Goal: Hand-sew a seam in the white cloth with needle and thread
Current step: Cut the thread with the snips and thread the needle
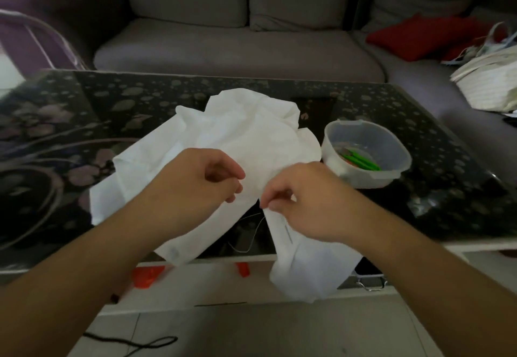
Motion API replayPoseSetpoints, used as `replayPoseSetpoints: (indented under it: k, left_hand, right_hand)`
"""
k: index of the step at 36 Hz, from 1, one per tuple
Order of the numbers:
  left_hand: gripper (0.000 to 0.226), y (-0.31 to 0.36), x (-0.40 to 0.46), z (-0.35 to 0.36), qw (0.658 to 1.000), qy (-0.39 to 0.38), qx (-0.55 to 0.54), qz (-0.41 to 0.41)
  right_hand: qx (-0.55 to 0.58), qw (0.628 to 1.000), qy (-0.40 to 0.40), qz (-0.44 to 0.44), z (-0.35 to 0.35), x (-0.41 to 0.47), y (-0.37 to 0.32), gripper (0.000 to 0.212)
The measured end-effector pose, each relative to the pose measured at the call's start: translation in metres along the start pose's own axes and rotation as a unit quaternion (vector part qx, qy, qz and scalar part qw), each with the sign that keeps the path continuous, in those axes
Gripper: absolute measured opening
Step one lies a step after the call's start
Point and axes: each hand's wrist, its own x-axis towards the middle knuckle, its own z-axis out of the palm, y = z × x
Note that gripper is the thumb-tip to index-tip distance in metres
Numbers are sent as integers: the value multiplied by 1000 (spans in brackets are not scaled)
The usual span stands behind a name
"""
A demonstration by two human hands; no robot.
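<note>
The white cloth (240, 135) lies crumpled on the dark table (84, 105) and hangs over its near edge. My right hand (302, 197) pinches a fold of the cloth at the near edge, fingers curled. My left hand (201, 180) hovers over the cloth with fingers curled toward the thumb; whether it holds the needle is too blurred to tell. A thin thread (251, 233) loops down from between the two hands over the table's edge. The needle itself is not visible.
A clear plastic tub (366, 155) with green-handled tools stands right of the cloth. A grey sofa (237, 46) with a red cushion (419, 35) runs behind the table. Orange items (147, 275) sit under the table edge. A black cord (134, 342) lies on the floor.
</note>
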Motion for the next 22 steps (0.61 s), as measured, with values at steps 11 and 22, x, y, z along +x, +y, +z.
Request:
replayPoseSetpoints:
  k: [11, 22]
  left_hand:
    - [17, -26, -21, -24, 993, -15, 120, -1]
    - [14, -39, -14, -30, 985, -35, 169, 25]
  right_hand:
    - [-127, 991, 35, 2, 51, 13, -26, 11]
    - [-122, 992, -1, 10, 55, 31, -29, 10]
